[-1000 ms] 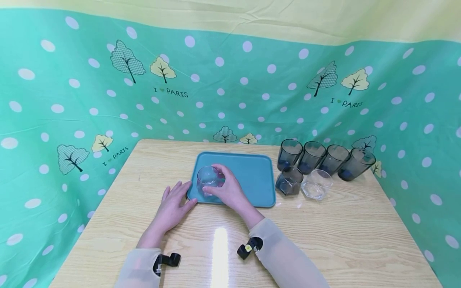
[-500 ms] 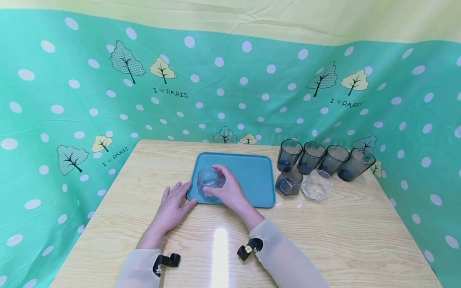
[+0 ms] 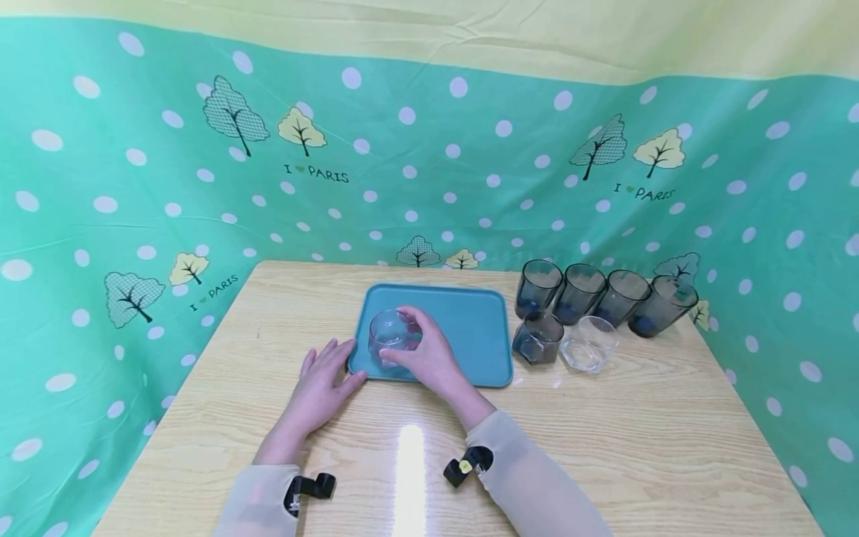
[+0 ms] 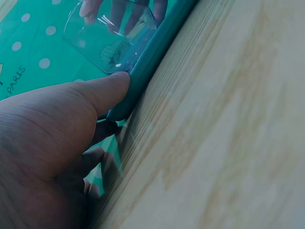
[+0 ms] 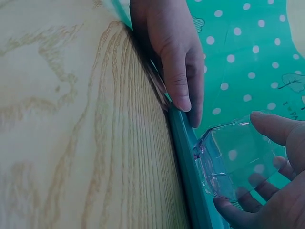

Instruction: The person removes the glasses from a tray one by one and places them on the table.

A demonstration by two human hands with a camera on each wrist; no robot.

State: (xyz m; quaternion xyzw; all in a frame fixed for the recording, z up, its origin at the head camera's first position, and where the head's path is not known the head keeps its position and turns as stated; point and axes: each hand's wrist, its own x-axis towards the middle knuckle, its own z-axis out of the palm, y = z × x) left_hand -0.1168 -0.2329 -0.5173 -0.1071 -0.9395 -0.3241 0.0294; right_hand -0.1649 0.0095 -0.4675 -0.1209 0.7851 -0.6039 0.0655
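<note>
A clear drinking glass (image 3: 388,337) is over the left end of a blue-green tray (image 3: 470,335), its base at or just above the tray's surface. My right hand (image 3: 431,353) grips this glass from the right, thumb on the near side and fingers around the far side. In the right wrist view the glass (image 5: 238,160) has a faceted body. My left hand (image 3: 326,384) rests at the tray's front left corner, fingers extended. The left wrist view shows its thumb (image 4: 112,90) touching the tray's rim (image 4: 143,71); its other fingers are partly hidden.
Right of the tray stand several tall smoky glasses (image 3: 582,294) in a row. In front of them are a short smoky glass (image 3: 539,339) and a short clear glass (image 3: 590,344). A dotted green curtain (image 3: 416,186) encloses the wooden table (image 3: 604,447) at the back and sides.
The clear glass and my right hand have shifted very slightly to the right. My left hand keeps its place at the tray's corner.
</note>
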